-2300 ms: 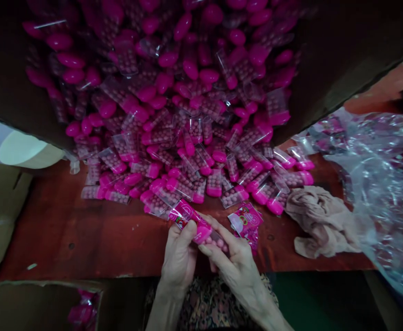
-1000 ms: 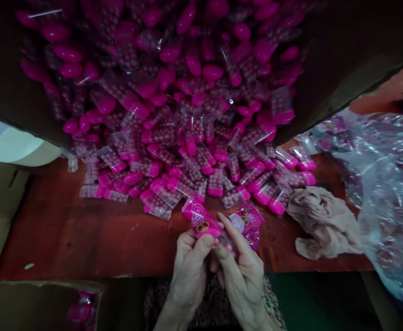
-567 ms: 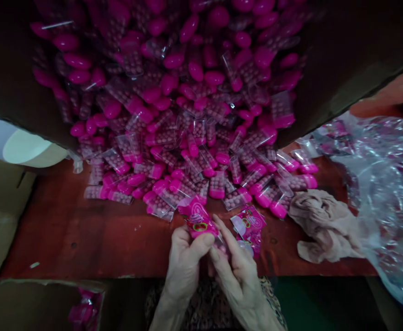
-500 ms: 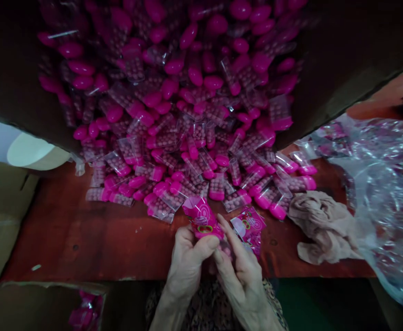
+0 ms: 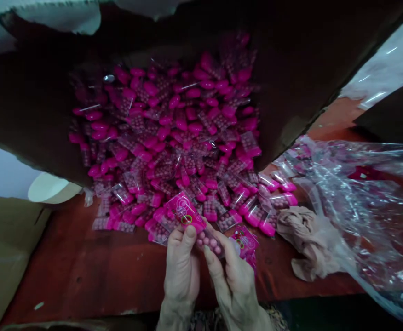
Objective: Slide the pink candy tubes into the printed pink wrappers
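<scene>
My left hand point(image 5: 181, 269) has its thumb pressed on the lower end of a pink printed wrapper point(image 5: 181, 205), pinching it. My right hand point(image 5: 234, 276) grips a small clear candy container point(image 5: 209, 242) filled with pink balls between thumb and fingers. The wrapper sits at the container's far end; whether it is pulled over the cap I cannot tell. Beyond both hands spreads a heap of similar pink-capped containers point(image 5: 187, 163). Beside my right hand lie several flat printed wrappers point(image 5: 245, 240) on the red table point(image 5: 118, 271).
A big dark cardboard box point(image 5: 284, 59) opens toward me, the heap spilling out of it. To the right are a crumpled beige cloth point(image 5: 303, 239) and a large clear plastic bag point(image 5: 367, 207). At left stand a pale bowl point(image 5: 53, 188) and another cardboard box point(image 5: 11, 239).
The view has tilted up, showing more of the box. My hands have tilted the container, so its pink balls now show clearly, and the wrapper leans further left.
</scene>
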Tool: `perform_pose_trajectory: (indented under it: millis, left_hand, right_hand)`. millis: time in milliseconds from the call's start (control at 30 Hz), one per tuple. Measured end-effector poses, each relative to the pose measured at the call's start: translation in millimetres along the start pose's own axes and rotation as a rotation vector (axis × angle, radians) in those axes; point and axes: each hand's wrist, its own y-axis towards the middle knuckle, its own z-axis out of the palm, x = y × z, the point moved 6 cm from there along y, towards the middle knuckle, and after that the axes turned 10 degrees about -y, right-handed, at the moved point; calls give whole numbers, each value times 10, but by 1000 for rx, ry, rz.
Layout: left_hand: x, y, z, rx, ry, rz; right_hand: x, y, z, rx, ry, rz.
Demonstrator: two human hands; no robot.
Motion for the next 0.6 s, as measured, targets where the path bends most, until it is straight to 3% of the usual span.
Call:
perform_pose_trajectory:
  millis: [200, 400, 600]
  left_hand:
    - [137, -48, 51, 37, 15, -111]
    - [42, -8, 84, 108, 26, -96]
    - [-24, -10, 107, 74, 127, -24]
  right_hand:
    - [-20, -30, -23, -80, 51, 29]
    - [-37, 69, 42, 26, 179, 90]
    - [-28, 25, 176, 99, 243, 91]
